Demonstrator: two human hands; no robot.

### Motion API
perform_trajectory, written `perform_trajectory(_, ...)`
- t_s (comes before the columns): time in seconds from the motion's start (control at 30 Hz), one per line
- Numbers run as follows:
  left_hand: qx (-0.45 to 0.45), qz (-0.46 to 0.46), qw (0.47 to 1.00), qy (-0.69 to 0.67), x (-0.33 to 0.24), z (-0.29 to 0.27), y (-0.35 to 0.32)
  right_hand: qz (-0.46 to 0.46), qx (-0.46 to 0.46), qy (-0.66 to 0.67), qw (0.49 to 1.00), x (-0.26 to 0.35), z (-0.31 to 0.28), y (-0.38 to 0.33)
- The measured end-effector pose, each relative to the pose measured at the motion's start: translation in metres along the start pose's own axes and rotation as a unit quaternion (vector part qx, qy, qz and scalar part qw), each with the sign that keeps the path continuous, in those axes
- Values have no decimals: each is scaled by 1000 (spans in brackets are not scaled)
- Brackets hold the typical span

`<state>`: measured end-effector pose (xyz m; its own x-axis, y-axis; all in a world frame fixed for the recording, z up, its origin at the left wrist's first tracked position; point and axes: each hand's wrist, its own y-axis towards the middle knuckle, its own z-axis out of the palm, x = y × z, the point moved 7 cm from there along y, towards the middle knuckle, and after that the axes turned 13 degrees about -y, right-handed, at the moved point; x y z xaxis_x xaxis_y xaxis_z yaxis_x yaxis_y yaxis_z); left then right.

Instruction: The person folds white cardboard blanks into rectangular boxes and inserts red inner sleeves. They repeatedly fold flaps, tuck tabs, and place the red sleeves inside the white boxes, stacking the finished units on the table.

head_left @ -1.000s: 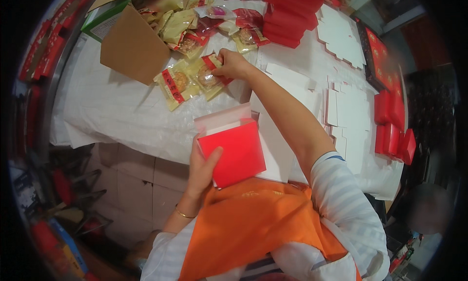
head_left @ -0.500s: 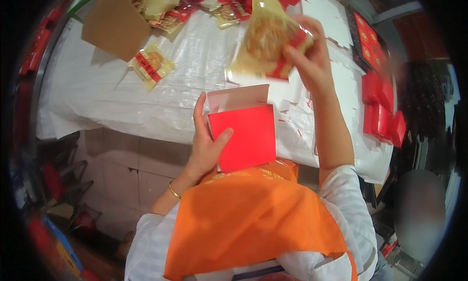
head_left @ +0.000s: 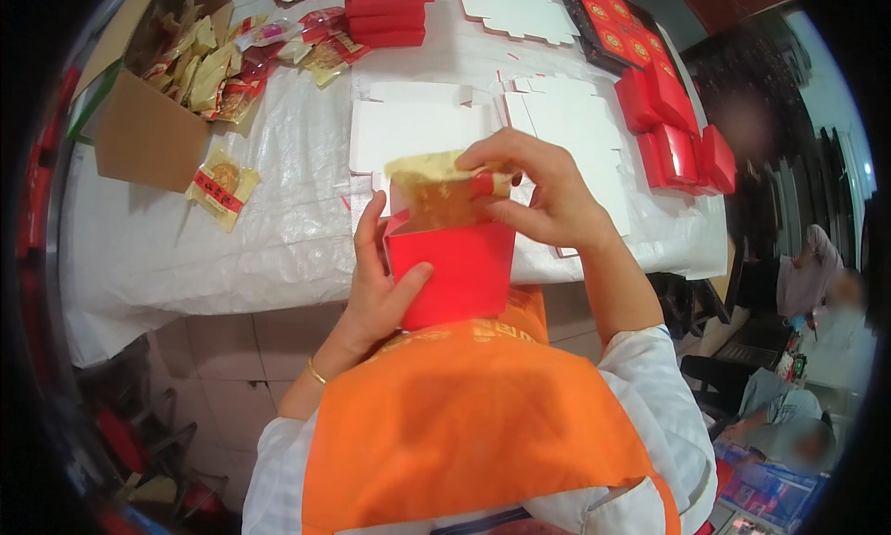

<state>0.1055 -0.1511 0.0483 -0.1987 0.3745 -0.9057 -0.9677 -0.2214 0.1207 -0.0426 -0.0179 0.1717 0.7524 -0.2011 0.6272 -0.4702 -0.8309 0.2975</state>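
My left hand [head_left: 371,294] grips a red cardboard box [head_left: 455,270] by its left side, thumb across the front face. The box is held upright against my orange apron, with its top open. Above that opening, my right hand [head_left: 548,187] pinches a wrapped pastry [head_left: 436,196] in a clear-and-gold packet with a red band. The packet's lower edge dips behind the box's front wall; how deep it sits inside is hidden. On the white-covered table [head_left: 288,229] to the left lies another wrapped pastry [head_left: 223,190].
An open brown carton [head_left: 153,131] full of wrapped pastries stands at the far left. Flat white box blanks [head_left: 566,136] lie beyond my hands. Red boxes [head_left: 385,15] are stacked at the back; more small red boxes [head_left: 673,141] sit at right beside a dark tray [head_left: 613,34].
My right hand has brought the wrapped pastry down and left, from above the table to the box's opening. My left hand still holds the box. The view has shifted, showing more of the table's far side.
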Motion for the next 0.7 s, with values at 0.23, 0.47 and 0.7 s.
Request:
perform_trajectory(0.23, 11, 15, 1000, -21, 3, -2, -4, -18, 58, -176, 982, 18, 18, -14)
perform_trajectory(0.47, 7, -6, 1000, -19, -5, -3, -9, 35, -216, -49, 974, -16, 25, -68)
perform_trajectory(0.7, 13, 86, 996, 14, 11, -14, 2, 150, -235, 272, 921, -35, 86, -96)
